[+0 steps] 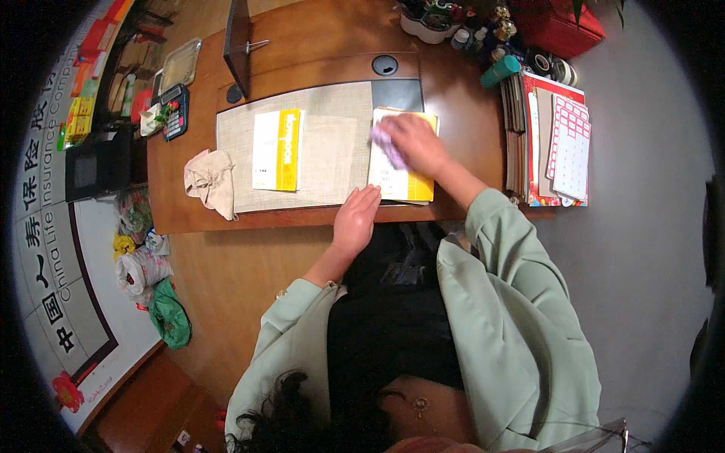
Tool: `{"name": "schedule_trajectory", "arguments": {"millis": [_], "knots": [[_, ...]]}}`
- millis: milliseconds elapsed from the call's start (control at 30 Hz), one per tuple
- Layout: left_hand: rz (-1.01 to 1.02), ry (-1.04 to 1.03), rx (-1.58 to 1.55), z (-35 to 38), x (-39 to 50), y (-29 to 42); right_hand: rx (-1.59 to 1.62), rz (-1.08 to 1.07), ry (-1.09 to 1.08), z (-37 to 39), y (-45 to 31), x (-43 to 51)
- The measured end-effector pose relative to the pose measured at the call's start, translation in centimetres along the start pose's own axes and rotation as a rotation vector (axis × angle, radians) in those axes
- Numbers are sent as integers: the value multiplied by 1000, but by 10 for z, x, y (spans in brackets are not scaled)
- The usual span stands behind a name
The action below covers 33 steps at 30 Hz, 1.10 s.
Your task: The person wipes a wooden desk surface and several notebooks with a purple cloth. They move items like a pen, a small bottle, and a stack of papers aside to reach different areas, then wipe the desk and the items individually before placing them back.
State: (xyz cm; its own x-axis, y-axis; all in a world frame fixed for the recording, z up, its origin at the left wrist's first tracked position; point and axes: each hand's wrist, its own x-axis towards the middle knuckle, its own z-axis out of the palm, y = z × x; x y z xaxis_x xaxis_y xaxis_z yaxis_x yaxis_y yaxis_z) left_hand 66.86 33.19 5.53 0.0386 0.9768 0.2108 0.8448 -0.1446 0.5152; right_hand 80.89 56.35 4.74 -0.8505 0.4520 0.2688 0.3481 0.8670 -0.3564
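Observation:
My right hand (414, 141) holds a crumpled purple cloth (389, 148) against the cover of the top book in a white and yellow stack (422, 189). At the lower left edge of that stack rests my left hand (357, 218), fingers extended and nothing in its grasp. Another white and yellow book (272, 150) lies on the woven beige desk mat (334, 164), left of the hands. A crumpled beige cloth (209, 178) covers the mat's lower left corner.
A monitor (237, 48) stands at the back of the wooden desk (464, 124). On the left are a calculator (175, 110) and a clear plastic container (180, 65). Piled folders with printed cards (571, 147), a teal cylinder (500, 71) and a white planter (427, 29) occupy the right side.

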Motion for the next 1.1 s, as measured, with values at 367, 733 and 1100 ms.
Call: {"name": "schedule_trajectory", "arguments": {"millis": [367,733,1100], "knots": [[-229,150,-193,2,7,4,171,164,24,-15,-76,-83],[-676,128,-431,5,29,11,290,266,107,-4,-66,-84],[-533,69,-411,9,51,17,633,389,156,-9,-48,-79]]}}
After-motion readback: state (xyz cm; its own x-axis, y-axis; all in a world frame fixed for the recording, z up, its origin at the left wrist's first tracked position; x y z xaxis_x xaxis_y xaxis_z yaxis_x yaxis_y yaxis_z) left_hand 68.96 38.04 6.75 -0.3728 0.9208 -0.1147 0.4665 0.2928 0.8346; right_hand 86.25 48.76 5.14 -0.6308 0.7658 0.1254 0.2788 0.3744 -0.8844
